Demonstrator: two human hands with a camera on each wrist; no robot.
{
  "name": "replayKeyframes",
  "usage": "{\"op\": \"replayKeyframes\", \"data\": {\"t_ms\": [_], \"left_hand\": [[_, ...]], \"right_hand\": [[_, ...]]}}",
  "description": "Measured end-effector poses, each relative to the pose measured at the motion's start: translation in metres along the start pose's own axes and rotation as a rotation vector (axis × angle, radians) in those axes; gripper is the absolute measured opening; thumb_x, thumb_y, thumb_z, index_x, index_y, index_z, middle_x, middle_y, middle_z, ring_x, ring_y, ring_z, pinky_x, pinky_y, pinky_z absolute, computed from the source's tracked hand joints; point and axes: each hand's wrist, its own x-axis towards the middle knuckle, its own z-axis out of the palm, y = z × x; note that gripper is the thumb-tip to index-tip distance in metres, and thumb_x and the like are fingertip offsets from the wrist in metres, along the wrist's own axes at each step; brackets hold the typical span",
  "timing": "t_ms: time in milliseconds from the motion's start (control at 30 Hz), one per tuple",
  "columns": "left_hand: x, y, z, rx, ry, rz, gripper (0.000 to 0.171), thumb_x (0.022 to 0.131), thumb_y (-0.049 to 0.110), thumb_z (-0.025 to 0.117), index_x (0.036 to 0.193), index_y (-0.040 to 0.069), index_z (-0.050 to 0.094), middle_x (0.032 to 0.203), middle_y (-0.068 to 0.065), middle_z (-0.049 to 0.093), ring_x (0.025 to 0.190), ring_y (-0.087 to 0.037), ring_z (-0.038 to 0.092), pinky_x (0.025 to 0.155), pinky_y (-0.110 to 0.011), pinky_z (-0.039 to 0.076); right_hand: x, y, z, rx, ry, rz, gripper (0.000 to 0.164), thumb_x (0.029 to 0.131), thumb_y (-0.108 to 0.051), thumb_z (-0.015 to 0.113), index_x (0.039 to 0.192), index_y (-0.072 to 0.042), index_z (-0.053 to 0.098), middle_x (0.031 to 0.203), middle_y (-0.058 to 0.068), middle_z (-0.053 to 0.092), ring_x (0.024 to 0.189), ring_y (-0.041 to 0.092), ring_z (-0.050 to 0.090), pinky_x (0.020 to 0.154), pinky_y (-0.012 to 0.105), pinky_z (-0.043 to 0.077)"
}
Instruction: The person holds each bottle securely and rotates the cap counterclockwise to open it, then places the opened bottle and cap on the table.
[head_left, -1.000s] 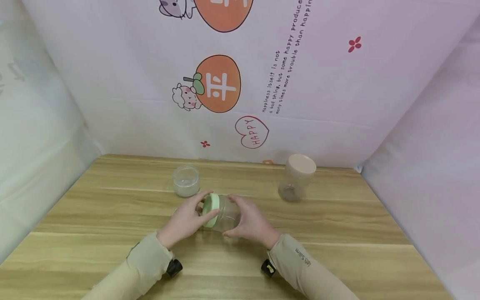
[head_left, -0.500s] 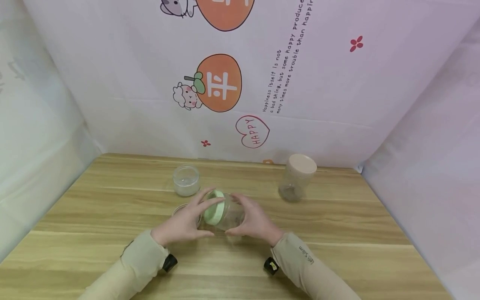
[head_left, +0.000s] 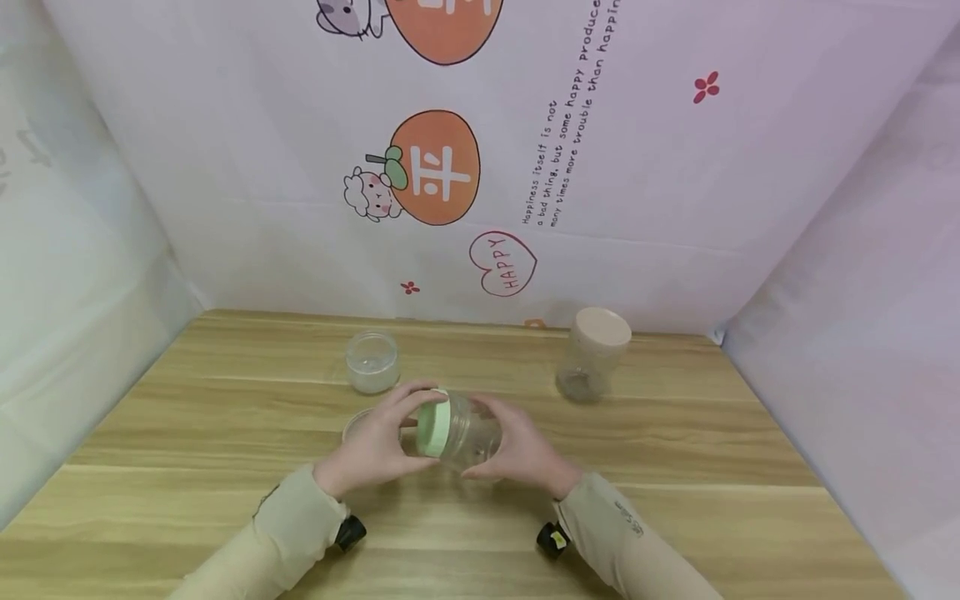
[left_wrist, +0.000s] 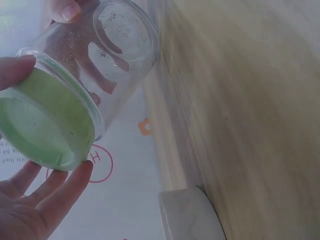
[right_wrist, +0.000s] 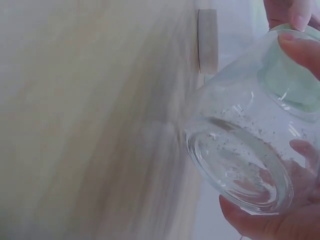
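Between the two hands a clear glass jar (head_left: 476, 437) is held tilted on its side, its pale green lid (head_left: 433, 427) facing left. The left hand (head_left: 375, 446) pinches the lid by its rim, thumb on one side and fingertips on the other. In the left wrist view the lid (left_wrist: 55, 110) sits over the jar's mouth. The right hand (head_left: 525, 450) grips the glass body near its base. Small dark specks show on the jar (right_wrist: 235, 135) in the right wrist view.
A small clear round container (head_left: 372, 362) stands behind the left hand. Another round rim (head_left: 356, 423) is partly hidden by that hand. At the back right stands a clear jar with a beige lid (head_left: 602, 328). A printed white cloth (head_left: 637, 208) hangs behind the wooden table (head_left: 675, 442).
Half a second ago the left hand's thumb was spread away from the lid; now thumb and fingers are on its rim again. The jar has shifted slightly right with both hands.
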Motion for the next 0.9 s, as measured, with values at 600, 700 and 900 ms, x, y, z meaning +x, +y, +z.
{"op": "replayKeyframes", "data": {"t_ms": [600,700,900], "left_hand": [[0.014,0.005,0.018,-0.437,0.018,-0.343,0.079,0.077,0.011,0.077,0.141,0.01,0.031,0.133,-0.02,0.04,0.108,-0.034,0.058,0.087,-0.037,0.054],[0.02,0.007,0.031,-0.359,-0.039,-0.33,0.079,0.075,0.018,0.079,0.14,0.006,0.036,0.131,-0.017,0.046,0.113,-0.034,0.055,0.092,-0.041,0.051],[0.034,-0.002,0.052,-0.228,-0.129,-0.402,0.073,0.073,0.027,0.08,0.131,0.0,0.046,0.119,-0.012,0.058,0.112,-0.03,0.055,0.091,-0.044,0.049]], "right_hand": [[-0.037,0.011,-0.048,-0.074,0.2,0.138,0.096,0.052,-0.015,0.092,0.134,0.0,0.045,0.126,0.017,0.058,0.114,0.033,0.055,0.096,0.05,0.046],[-0.043,0.015,-0.057,-0.044,0.276,0.123,0.096,0.051,-0.012,0.093,0.133,-0.001,0.044,0.127,0.018,0.056,0.116,0.033,0.053,0.097,0.052,0.044],[-0.054,0.013,-0.068,-0.036,0.403,0.056,0.097,0.046,-0.005,0.092,0.131,0.0,0.045,0.127,0.019,0.055,0.115,0.029,0.05,0.096,0.052,0.039]]}}
